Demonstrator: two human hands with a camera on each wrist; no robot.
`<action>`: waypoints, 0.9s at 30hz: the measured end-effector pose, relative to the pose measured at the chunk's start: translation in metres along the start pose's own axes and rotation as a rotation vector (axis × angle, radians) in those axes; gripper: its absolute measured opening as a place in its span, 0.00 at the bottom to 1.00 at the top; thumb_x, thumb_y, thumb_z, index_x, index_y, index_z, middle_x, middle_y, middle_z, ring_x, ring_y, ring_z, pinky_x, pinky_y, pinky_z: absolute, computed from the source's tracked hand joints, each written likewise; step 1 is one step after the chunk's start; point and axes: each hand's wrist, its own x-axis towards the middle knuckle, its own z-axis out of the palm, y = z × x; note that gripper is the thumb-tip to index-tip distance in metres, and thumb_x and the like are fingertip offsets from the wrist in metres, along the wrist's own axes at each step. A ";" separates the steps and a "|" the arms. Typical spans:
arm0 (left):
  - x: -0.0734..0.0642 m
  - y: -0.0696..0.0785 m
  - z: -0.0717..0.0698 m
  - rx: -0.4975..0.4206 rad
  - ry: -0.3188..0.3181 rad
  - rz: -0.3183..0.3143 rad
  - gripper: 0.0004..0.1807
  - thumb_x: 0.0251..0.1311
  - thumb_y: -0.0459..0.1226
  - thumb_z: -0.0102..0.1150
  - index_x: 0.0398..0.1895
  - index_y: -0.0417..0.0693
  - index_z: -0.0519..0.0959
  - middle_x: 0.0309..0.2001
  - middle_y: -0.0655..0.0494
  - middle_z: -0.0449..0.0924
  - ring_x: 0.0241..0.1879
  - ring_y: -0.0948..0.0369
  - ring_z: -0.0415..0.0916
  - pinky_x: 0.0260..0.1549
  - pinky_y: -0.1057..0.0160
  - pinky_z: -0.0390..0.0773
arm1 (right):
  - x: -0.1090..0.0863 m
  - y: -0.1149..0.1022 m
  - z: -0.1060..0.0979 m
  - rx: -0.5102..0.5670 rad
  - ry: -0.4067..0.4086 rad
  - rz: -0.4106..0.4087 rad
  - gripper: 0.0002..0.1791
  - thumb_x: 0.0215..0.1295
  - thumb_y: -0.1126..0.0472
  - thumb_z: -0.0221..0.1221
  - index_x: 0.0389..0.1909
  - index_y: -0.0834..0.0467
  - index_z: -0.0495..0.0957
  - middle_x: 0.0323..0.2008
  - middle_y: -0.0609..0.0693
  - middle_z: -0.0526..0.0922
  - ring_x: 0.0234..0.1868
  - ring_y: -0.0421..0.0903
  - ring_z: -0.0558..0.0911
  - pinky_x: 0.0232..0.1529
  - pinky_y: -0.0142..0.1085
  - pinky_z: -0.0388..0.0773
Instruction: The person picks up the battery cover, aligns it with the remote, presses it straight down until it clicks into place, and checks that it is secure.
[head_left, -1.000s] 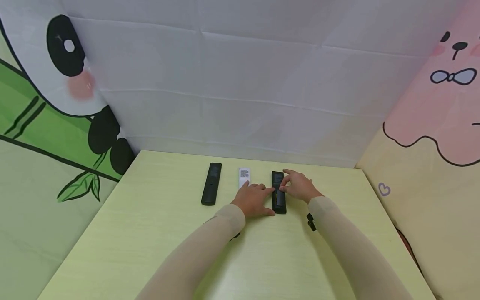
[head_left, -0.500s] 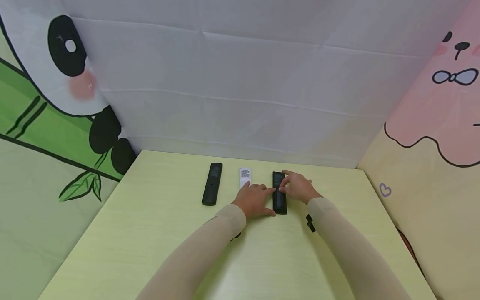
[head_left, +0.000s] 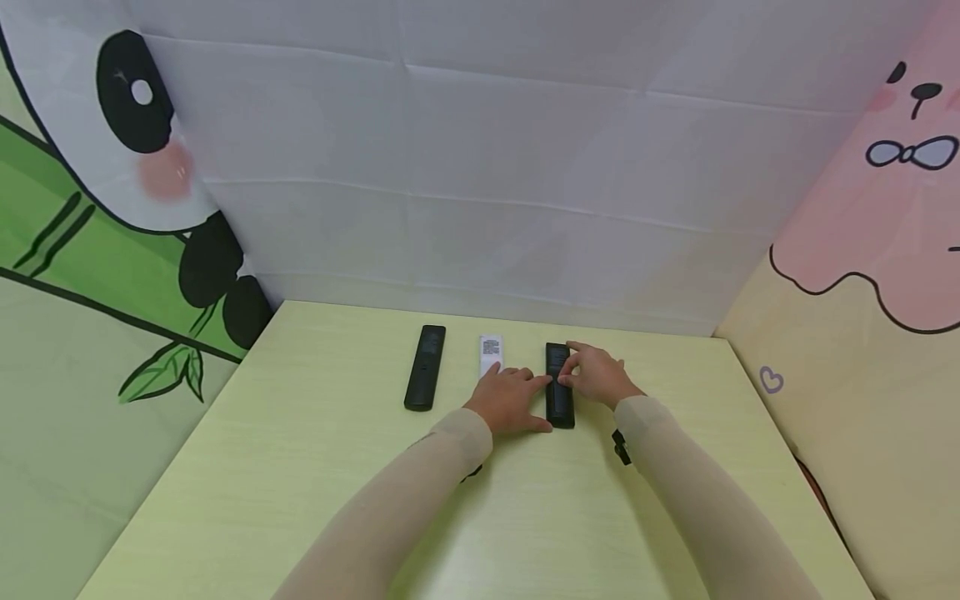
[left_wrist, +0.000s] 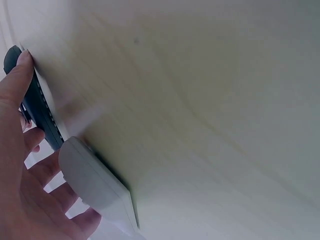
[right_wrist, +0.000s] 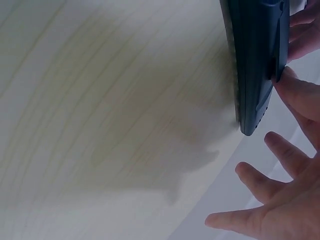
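Note:
A black remote control (head_left: 559, 408) lies face down on the table between both hands. My left hand (head_left: 508, 402) holds it from the left, thumb at its near end and index finger at its long side. From the right, my right hand (head_left: 598, 374) pinches the edge of its battery cover (right_wrist: 283, 47) with thumb and index finger. The other right fingers are spread out past the far end. A white remote (head_left: 491, 350) lies beside it, its near part hidden under my left hand. In the left wrist view the white remote's end (left_wrist: 92, 175) shows close by my fingers.
A second black remote (head_left: 425, 368) lies farther left on the pale yellow table (head_left: 330, 467). A white cloth wall (head_left: 480, 167) rises behind the table's back edge. Printed cartoon panels stand at the left and right sides.
A lighter patch on the lower back of the black remote has turned uniformly dark, the cover now lying over it. Both hands have barely moved.

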 end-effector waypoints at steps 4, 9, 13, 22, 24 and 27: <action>-0.001 0.001 -0.002 0.001 -0.004 -0.004 0.52 0.72 0.76 0.71 0.93 0.70 0.70 0.81 0.56 0.85 0.83 0.52 0.82 0.93 0.35 0.69 | -0.002 -0.002 -0.001 -0.010 0.005 -0.003 0.08 0.85 0.57 0.72 0.46 0.52 0.99 0.94 0.61 0.67 0.90 0.78 0.70 0.79 0.97 0.51; -0.001 0.001 -0.003 0.000 -0.007 -0.002 0.52 0.72 0.76 0.71 0.93 0.70 0.70 0.81 0.56 0.85 0.83 0.51 0.82 0.93 0.35 0.69 | -0.004 -0.004 -0.003 -0.009 0.002 -0.002 0.08 0.84 0.57 0.73 0.46 0.53 0.99 0.94 0.61 0.67 0.90 0.78 0.70 0.79 0.98 0.51; -0.002 0.001 -0.004 -0.002 -0.008 -0.003 0.52 0.72 0.75 0.71 0.94 0.69 0.70 0.81 0.56 0.84 0.83 0.52 0.81 0.93 0.35 0.68 | -0.005 -0.003 -0.003 -0.016 0.003 -0.007 0.07 0.84 0.57 0.73 0.47 0.53 0.99 0.93 0.62 0.68 0.89 0.79 0.71 0.79 0.98 0.52; -0.002 0.001 -0.004 0.002 0.001 0.000 0.52 0.72 0.75 0.71 0.93 0.69 0.71 0.81 0.56 0.85 0.83 0.52 0.82 0.92 0.35 0.69 | -0.003 -0.002 0.002 -0.026 0.032 -0.012 0.06 0.83 0.56 0.75 0.46 0.51 0.99 0.93 0.60 0.69 0.88 0.76 0.74 0.82 0.96 0.50; -0.002 0.000 -0.003 0.003 0.002 0.002 0.52 0.72 0.76 0.71 0.93 0.69 0.71 0.81 0.56 0.85 0.83 0.52 0.81 0.92 0.35 0.69 | -0.003 -0.001 0.003 -0.036 0.040 -0.013 0.06 0.82 0.56 0.75 0.44 0.50 0.99 0.92 0.60 0.70 0.88 0.76 0.75 0.82 0.95 0.49; -0.002 0.000 -0.003 0.003 0.001 0.003 0.52 0.72 0.76 0.71 0.93 0.69 0.71 0.81 0.57 0.84 0.83 0.52 0.81 0.92 0.35 0.69 | -0.002 0.000 0.004 -0.047 0.044 -0.014 0.05 0.82 0.56 0.76 0.44 0.49 0.99 0.92 0.60 0.71 0.88 0.75 0.75 0.83 0.95 0.49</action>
